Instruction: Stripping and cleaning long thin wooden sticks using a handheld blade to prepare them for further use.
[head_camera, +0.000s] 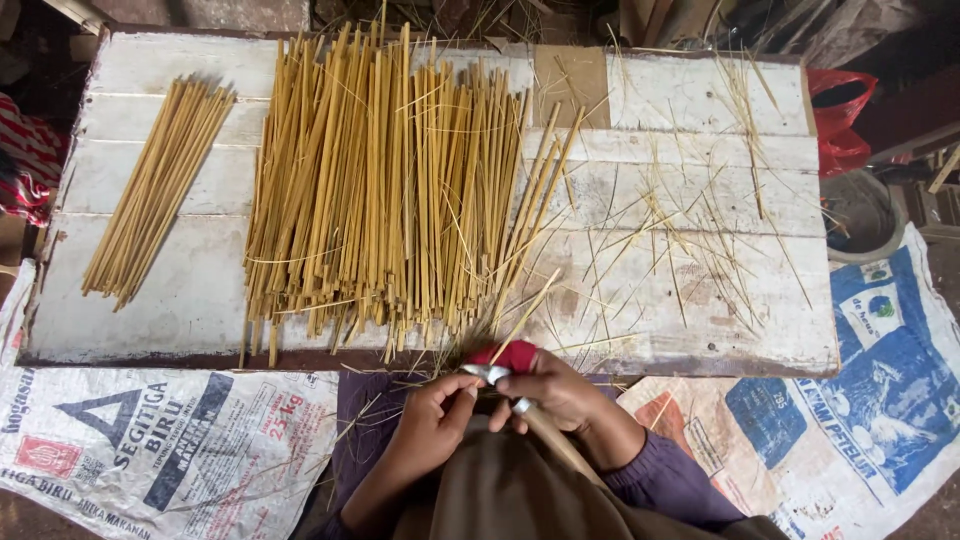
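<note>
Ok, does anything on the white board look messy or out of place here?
Yes: thin shavings lie scattered across the right side of the white board, unlike the tidy small bundle and the big pile of strips. Nothing looks broken.

Small strip bundle (155, 190) far up-left of hands; red plastic bag (838, 120) far up-right; printed sacks (160, 440) flanking hands on both sides.

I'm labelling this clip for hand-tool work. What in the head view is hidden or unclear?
- Blade: mostly covered by the left hand and right hand; its shape is unclear.
- Strip: its near end is lost behind the red wrap.
- Tool handle: its lower end runs behind the right sleeve.
- Big strip pile: the far tips blur into dark clutter at the top edge.
</note>
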